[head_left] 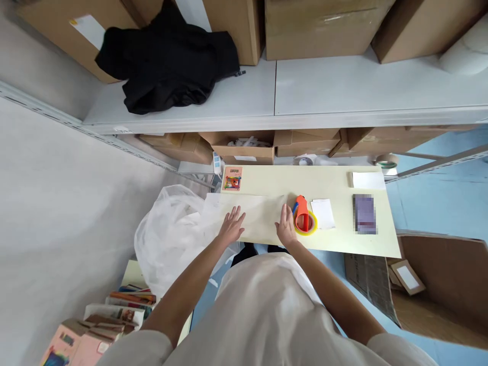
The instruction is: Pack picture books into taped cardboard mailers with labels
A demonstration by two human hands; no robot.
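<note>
A thin translucent white sheet of plastic wrap (251, 206) lies across the left half of a pale yellow table (343, 244). My left hand (232, 226) rests flat on it with the fingers spread. At the sheet's right end is my right hand (285, 226), fingers stretched out and holding nothing that I can see. Just right of that hand sits an orange tape dispenser (302, 207) with a yellow-rimmed roll, a blue object partly hidden behind it. White paper slips (323, 213) lie beside the dispenser. A small pink picture box (232, 179) is at the far left corner.
A large bundle of translucent wrap (168, 229) hangs left of the table. White papers (368, 180) and a blurred purple item (365, 214) lie at right. An open carton (438, 284) stands lower right, books (129, 305) lower left. A shelf (251, 122) spans the back.
</note>
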